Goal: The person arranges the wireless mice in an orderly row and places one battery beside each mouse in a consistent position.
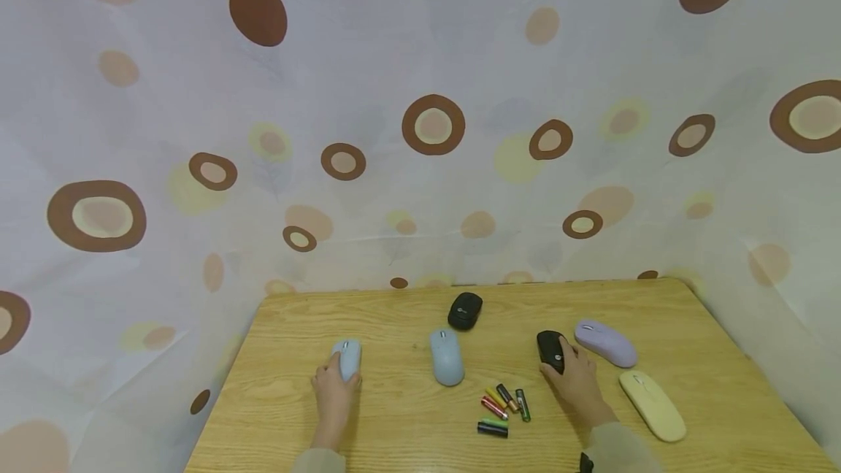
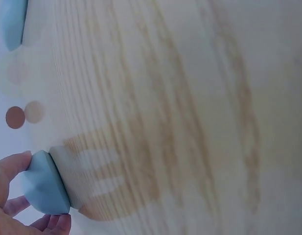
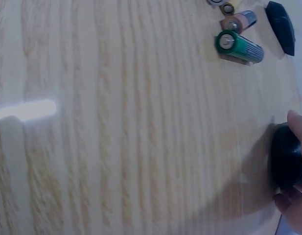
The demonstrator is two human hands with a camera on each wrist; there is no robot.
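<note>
On the left of the table, my left hand (image 1: 336,391) grips a light blue computer mouse (image 1: 351,358), thumb on one side and fingers on the other. The left wrist view shows that mouse (image 2: 45,188) on its side of the frame, between thumb and fingertips. My right hand (image 1: 580,383) holds a black mouse (image 1: 550,349) at the right, its front end showing past the fingers. Part of the black mouse (image 3: 286,159) appears at the right edge of the right wrist view, with fingers around it. Several loose batteries (image 1: 494,406) lie between the two hands, closer to the right one.
A second light blue mouse (image 1: 447,360) lies mid-table, with another black mouse (image 1: 465,311) behind it. Right of my right hand are a purple mouse (image 1: 606,343) and a yellow mouse (image 1: 653,406). A patterned sheet (image 1: 368,225) borders the wooden table (image 1: 401,422) at back and sides.
</note>
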